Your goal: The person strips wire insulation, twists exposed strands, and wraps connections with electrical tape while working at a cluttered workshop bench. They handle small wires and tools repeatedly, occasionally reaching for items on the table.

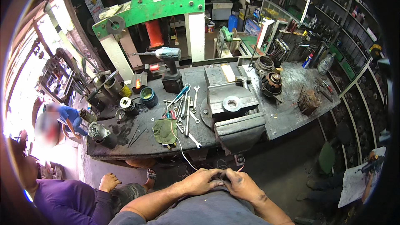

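Here you are at the workbench, your left hand and right hand brought together low at your belly, just off the near edge of the bench! Fingers are curled, and the tips meet in the middle; whether they're pinching anything, I can't tell, because the knuckles hide it. And look at that white wire: it drops from beside the green cloth, bends over the bench edge and runs down to your left hand, its end lost from sight there. A short pinkish strand shows just above your right hand. Straight ahead of you stands the big vise, a silver ring lying on top! Left of it, a heap of wrenches spreads beside the cloth, with the cordless drill upright behind them. Over on your right, there's a copper-wound motor part. And at your left sits a person in a purple top, one hand near the knee!
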Demonstrator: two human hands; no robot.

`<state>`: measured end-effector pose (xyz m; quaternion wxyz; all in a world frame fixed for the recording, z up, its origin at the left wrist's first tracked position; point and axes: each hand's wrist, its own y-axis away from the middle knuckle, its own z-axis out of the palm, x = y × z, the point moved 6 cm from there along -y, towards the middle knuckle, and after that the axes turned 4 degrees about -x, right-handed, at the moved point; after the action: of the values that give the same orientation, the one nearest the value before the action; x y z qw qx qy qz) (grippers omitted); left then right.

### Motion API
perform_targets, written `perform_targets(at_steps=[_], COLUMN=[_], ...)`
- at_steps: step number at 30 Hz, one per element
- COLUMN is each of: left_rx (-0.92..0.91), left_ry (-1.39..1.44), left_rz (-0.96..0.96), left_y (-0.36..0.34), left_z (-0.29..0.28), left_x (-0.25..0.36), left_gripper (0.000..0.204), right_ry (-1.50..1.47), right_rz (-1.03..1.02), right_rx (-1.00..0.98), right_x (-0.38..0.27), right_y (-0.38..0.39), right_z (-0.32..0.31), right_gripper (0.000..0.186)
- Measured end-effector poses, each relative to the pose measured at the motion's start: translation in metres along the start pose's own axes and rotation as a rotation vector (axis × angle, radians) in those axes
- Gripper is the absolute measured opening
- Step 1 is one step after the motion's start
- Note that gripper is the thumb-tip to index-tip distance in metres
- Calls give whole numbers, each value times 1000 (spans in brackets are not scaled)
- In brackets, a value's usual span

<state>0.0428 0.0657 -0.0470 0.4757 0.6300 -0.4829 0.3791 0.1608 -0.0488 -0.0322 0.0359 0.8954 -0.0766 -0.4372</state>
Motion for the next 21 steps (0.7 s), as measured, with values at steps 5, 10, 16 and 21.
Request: perform_targets(at_steps=[5, 10, 16, 21], left_rx=[33, -181, -73, 71], left_ry=[-233, -406, -300, -297], left_rz=[-140, -245, -196, -382], left_y=[2, -25, -46, -35], left_z=[-4, 16, 24, 29], left_x=[-5, -12, 13, 30], left_gripper=[36, 34, 27, 25], right_ry=[147, 153, -136, 82], right_rz=[46, -107, -325, 184], right_rx=[-175, -260, 286, 662], right_x=[4, 27, 91, 251], right_y=[-10, -8, 20, -29], right_z=[5, 5, -104, -173], right_gripper=[24, 21, 26, 28])
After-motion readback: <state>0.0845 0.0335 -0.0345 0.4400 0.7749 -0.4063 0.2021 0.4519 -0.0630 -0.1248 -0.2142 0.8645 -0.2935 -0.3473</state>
